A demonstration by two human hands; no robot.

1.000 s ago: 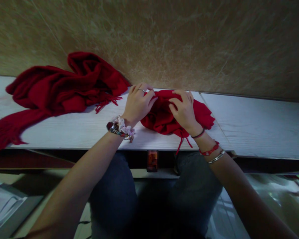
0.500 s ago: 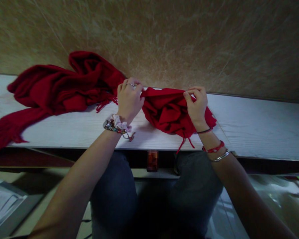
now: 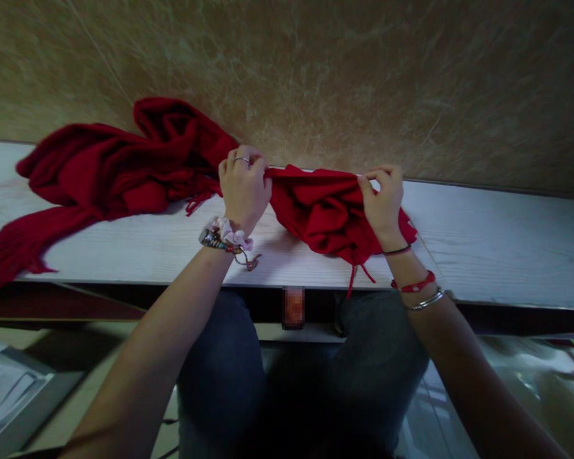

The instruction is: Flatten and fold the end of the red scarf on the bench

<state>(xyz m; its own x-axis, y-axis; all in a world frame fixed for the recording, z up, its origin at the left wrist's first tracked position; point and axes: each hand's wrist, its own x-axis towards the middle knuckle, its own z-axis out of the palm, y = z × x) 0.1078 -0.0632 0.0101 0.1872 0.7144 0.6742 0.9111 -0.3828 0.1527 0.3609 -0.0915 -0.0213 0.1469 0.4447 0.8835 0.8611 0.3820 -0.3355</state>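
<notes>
Brown marbled wall (image 3: 316,76) seen behind white bench (image 3: 507,242). Bunched red cloth (image 3: 325,217) laid on bench, its upper edge drawn taut between two grips. Left hand (image 3: 243,191): back turned up, fingers curled closed, cloth's left corner pinched. Right hand (image 3: 383,197): thumb and index pressed together on the edge, small loop left between them, other fingers loosely bent. Left forearm (image 3: 157,344) and right forearm (image 3: 459,344) angled inward from the lower corners. Red fringed heap (image 3: 110,169) partly covered by left hand; join with cloth cannot be told.
</notes>
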